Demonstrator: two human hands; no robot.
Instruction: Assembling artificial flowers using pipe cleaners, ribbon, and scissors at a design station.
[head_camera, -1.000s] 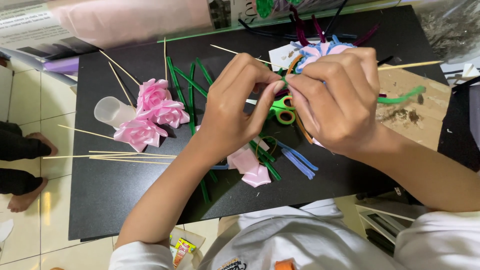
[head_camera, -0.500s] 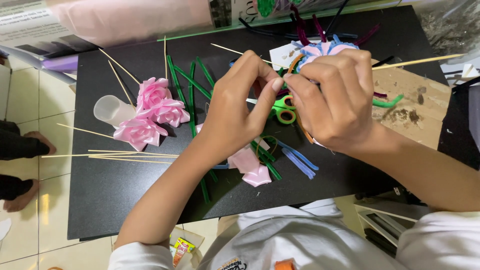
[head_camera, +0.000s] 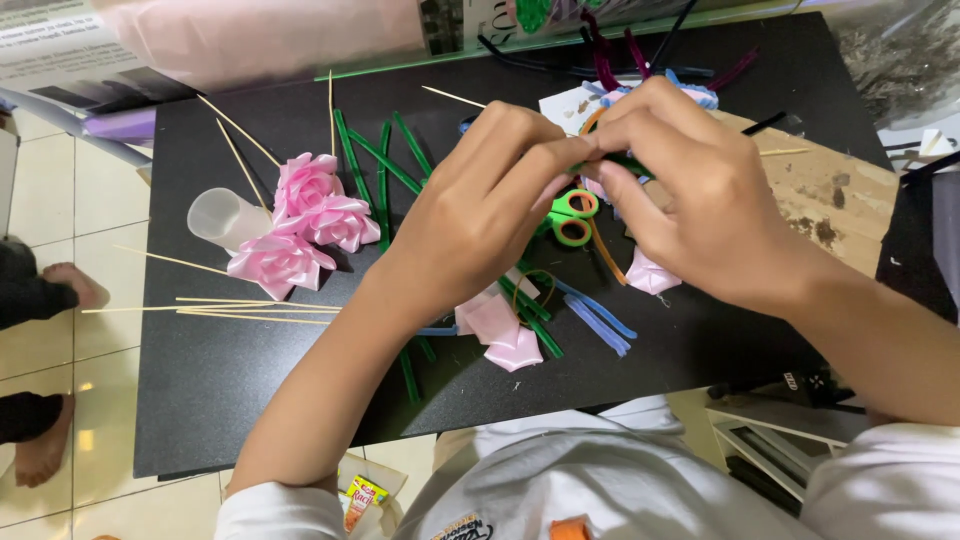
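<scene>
1. Over the black table's (head_camera: 200, 400) middle, your left hand (head_camera: 480, 215) and right hand (head_camera: 690, 200) meet, fingertips pinched together on a green stem (head_camera: 622, 160).
2. Pink ribbon roses (head_camera: 305, 225) lie near the left edge.

Hands pinching green stem over black board

Left hand (head_camera: 490, 200) and right hand (head_camera: 690, 190) meet fingertip to fingertip on a green stem (head_camera: 612, 160); pink ribbon roses (head_camera: 305, 220) lie to the left.
</scene>
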